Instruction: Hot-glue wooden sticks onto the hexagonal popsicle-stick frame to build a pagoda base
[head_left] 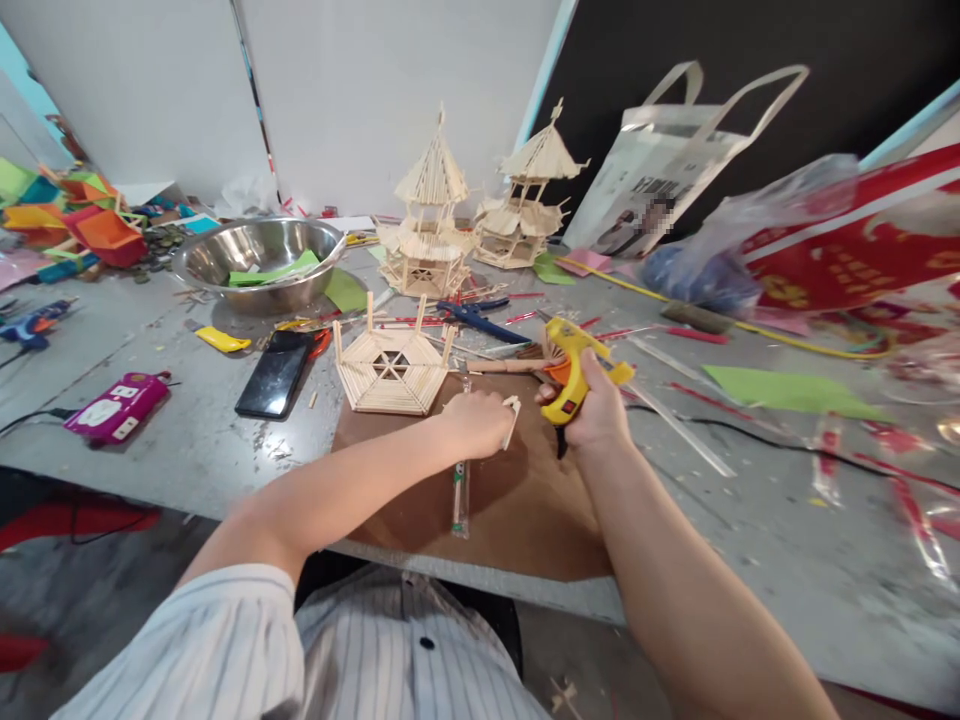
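Observation:
My right hand point(600, 405) is wrapped round a yellow hot glue gun point(568, 375), its nozzle pointing up and left, away from me. Over the brown board point(525, 520), my left hand point(484, 420) is closed on a small pale wooden piece point(511, 420) that pokes out past the fingers. Just left of that hand stands a hexagonal stick base point(390, 368) with short upright posts at its corners. A clear-wrapped packet point(460, 500) lies on the board, partly under my left hand and wrist.
Two stick pagodas point(431, 215) stand at the back. Left are a steel bowl point(259, 262), a black phone point(275, 375) and a purple power strip point(120, 408). Blue-handled pliers point(484, 318) lie behind the board. A black cord point(750, 432) runs across the right side.

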